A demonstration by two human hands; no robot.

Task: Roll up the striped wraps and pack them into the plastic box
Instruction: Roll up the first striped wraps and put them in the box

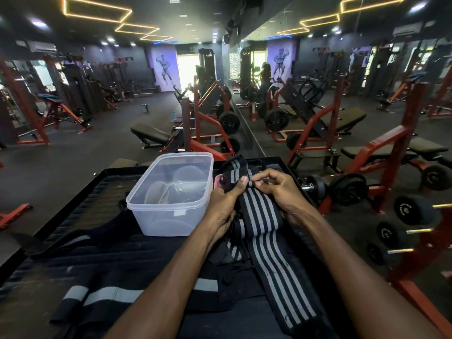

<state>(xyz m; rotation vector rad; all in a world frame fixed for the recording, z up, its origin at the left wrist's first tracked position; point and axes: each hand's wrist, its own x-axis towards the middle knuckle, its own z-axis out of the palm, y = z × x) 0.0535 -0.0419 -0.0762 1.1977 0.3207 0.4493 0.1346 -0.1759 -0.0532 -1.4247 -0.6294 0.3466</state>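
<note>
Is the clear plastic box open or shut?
Open: the clear plastic box has no lid on, and no striped wrap lies inside.

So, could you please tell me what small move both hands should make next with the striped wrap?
Probably keep rolling: the left hand and right hand pinch the striped wrap at its far end, most lies unrolled, and the plastic box holds no wraps.
</note>
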